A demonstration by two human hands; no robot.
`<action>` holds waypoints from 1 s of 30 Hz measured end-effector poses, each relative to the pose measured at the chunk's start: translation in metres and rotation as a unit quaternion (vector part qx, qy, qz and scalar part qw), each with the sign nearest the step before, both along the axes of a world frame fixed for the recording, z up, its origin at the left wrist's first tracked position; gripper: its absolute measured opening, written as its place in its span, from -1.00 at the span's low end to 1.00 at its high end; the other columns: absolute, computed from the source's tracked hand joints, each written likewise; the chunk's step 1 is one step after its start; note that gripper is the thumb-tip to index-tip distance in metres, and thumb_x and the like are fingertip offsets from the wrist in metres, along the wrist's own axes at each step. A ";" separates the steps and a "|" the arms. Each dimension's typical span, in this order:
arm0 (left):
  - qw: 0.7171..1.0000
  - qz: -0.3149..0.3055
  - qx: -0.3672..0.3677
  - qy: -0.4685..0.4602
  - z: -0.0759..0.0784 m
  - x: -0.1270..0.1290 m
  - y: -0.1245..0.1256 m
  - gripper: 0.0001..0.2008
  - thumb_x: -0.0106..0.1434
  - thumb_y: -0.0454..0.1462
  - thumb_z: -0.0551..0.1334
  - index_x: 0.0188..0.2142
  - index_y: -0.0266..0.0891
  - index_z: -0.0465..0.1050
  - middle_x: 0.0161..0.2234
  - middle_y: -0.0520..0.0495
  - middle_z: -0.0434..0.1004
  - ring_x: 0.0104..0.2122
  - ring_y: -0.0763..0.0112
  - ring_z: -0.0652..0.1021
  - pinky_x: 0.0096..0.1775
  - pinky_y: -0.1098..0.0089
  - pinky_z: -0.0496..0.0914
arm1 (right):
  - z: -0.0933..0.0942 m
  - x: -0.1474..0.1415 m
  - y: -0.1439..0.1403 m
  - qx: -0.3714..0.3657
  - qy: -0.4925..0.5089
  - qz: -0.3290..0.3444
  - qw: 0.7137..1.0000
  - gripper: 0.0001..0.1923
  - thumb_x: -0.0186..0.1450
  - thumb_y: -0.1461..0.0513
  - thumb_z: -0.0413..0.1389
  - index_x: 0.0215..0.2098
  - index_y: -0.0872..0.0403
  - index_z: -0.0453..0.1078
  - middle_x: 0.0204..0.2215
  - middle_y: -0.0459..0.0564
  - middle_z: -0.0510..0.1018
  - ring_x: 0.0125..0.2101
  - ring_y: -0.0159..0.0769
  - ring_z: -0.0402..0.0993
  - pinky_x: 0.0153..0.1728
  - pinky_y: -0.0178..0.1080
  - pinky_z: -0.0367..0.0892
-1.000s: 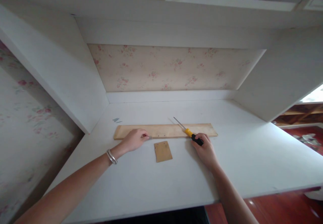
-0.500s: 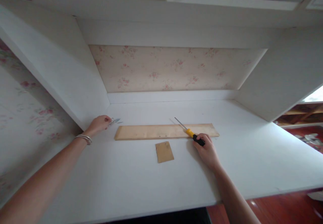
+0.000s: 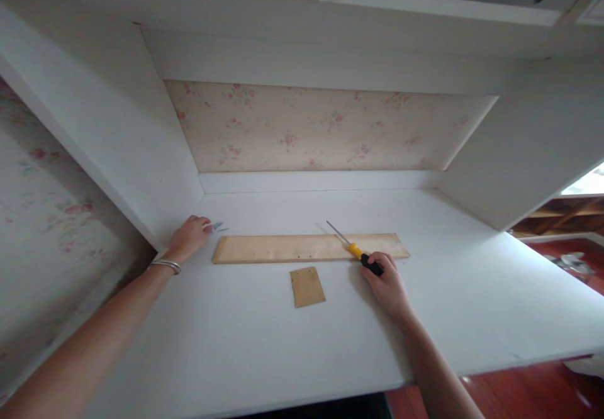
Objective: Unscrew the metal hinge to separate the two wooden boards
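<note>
Head view: left of the plank [image 3: 309, 248], my left hand [image 3: 189, 239] pinches small screws [image 3: 218, 225] I should lift gently, while my right hand [image 3: 387, 287] grips the screwdriver [image 3: 355, 251].

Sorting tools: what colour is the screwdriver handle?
Yellow and black screwdriver handle, held by the right hand, head view.

Single head view, looking forward-down over white desk [image 3: 283, 343], moderately near.
</note>
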State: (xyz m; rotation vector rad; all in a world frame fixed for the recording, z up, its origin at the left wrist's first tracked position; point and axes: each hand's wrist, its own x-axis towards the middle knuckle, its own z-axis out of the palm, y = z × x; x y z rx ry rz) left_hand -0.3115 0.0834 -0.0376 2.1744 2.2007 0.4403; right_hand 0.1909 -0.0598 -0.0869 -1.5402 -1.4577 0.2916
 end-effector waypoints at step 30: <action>0.927 -0.337 -0.059 0.152 0.070 0.139 0.069 -0.29 0.02 -0.03 0.23 0.18 -0.09 0.21 0.09 -0.13 0.27 -0.01 0.16 0.39 0.03 0.28 0.19 | 0.010 -0.008 -0.007 -0.091 0.234 -0.056 0.966 -0.55 0.08 -0.01 0.20 -0.17 0.03 0.27 -0.57 -0.17 0.33 -0.64 -0.47 0.11 -0.63 -0.40 0.02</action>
